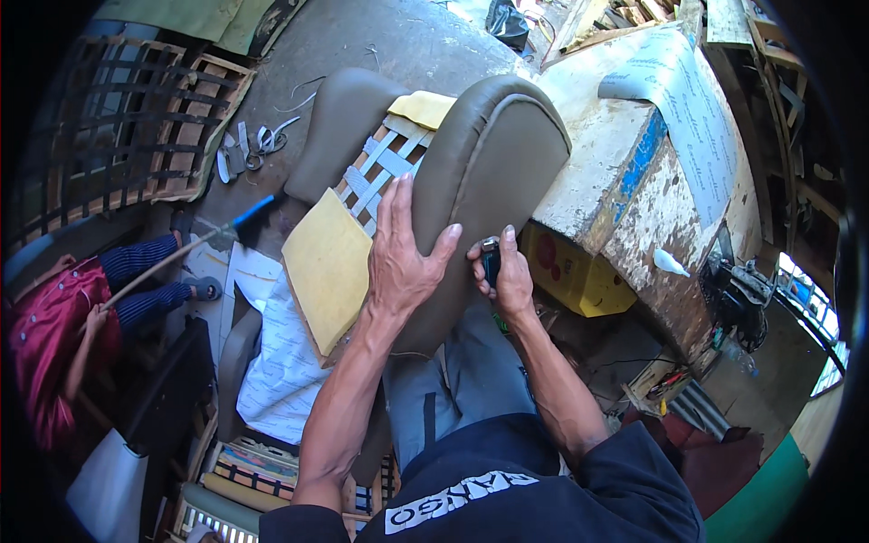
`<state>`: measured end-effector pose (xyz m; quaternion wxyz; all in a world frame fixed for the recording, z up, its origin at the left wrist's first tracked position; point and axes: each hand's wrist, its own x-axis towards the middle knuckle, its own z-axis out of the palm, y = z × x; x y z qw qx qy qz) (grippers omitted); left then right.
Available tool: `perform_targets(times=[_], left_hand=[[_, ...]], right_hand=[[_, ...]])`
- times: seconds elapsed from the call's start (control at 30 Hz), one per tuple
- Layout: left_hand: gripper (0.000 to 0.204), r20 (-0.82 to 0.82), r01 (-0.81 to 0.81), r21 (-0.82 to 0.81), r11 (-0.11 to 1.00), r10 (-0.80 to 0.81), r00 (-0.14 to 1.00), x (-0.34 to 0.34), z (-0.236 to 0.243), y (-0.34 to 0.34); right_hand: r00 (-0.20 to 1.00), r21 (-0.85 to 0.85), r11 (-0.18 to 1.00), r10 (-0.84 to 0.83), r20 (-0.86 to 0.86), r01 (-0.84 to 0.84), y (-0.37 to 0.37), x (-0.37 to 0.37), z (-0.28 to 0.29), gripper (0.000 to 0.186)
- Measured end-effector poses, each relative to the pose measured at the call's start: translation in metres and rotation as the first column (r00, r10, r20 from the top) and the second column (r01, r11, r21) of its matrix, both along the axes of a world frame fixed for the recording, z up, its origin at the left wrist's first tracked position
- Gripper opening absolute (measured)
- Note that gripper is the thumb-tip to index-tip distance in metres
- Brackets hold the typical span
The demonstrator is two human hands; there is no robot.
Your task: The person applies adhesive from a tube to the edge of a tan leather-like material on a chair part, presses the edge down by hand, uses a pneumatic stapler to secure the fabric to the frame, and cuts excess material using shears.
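Observation:
A padded seat piece point(507, 158), covered in grey-brown leatherette with a piped seam along its rounded edge, stands tilted in front of me. My left hand point(398, 258) lies against its near side, fingers stretched out and thumb apart. In my right hand point(509, 276) is a small dark lighter point(490, 261) with a metal top, held upright near the panel's right side. My thumb is by its top; no flame shows. Behind the panel is a wooden frame with woven webbing point(385, 172) and yellow foam point(328, 258).
A worn workbench point(602, 149) at right bears a sheet of printed backing material point(692, 118) and a sewing machine point(747, 290). Beneath is a yellow box point(579, 276). At left, a person in a red top point(68, 335) holds a broom point(181, 246) near strap scraps point(253, 149).

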<state>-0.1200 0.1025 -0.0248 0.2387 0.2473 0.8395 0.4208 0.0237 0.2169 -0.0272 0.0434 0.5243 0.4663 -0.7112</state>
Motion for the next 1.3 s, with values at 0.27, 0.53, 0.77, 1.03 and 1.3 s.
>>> perform_targets(times=[0.27, 0.53, 0.77, 1.03, 1.3], left_hand=[[0.075, 0.163, -0.102, 0.046, 0.994, 0.093, 0.982, -0.007, 0.002, 0.03], [0.085, 0.581, -0.17, 0.298, 0.939, -0.037, 0.813, -0.029, -0.002, 0.013], [0.082, 0.238, -0.067, 0.09, 0.994, 0.043, 0.97, -0.01, -0.006, 0.027], [0.072, 0.548, -0.261, 0.266, 0.928, 0.077, 0.833, -0.024, -0.014, 0.006], [0.047, 0.366, -0.269, 0.144, 0.952, 0.202, 0.908, -0.015, -0.026, 0.011]], right_hand=[[0.999, -0.03, 0.999, 0.036, 0.017, -0.036, 0.002, 0.009, -0.009, 0.077], [0.999, -0.116, 0.993, 0.032, -0.021, -0.035, 0.009, 0.007, 0.002, 0.076], [0.997, -0.139, 0.988, 0.07, -0.024, -0.073, 0.008, 0.002, 0.009, 0.074], [0.998, -0.114, 0.993, 0.002, -0.06, -0.009, 0.006, -0.021, 0.026, 0.065], [0.991, -0.072, 0.997, 0.013, 0.133, -0.003, 0.002, -0.061, 0.042, 0.056]])
